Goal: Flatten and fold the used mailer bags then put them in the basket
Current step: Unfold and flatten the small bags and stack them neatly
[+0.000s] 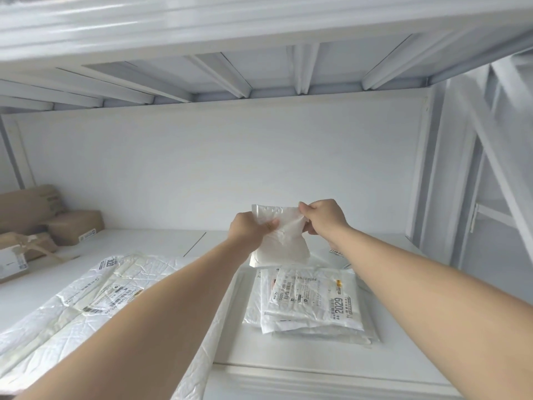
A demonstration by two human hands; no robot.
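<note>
I hold a small white mailer bag (281, 243) up in the air above the white table. My left hand (251, 229) grips its upper left part and my right hand (321, 216) pinches its top right corner. Below it lies a stack of folded white mailer bags (311, 304) with printed labels, in what looks like a shallow white tray or basket (288, 368). A large crumpled white mailer bag (95, 301) lies spread flat on the table to the left, partly under my left forearm.
Brown cardboard parcels (43, 220) are piled at the back left of the table. A white wall closes the back, and a white slatted frame (259, 76) hangs overhead. White ladder rails (490, 168) stand at the right.
</note>
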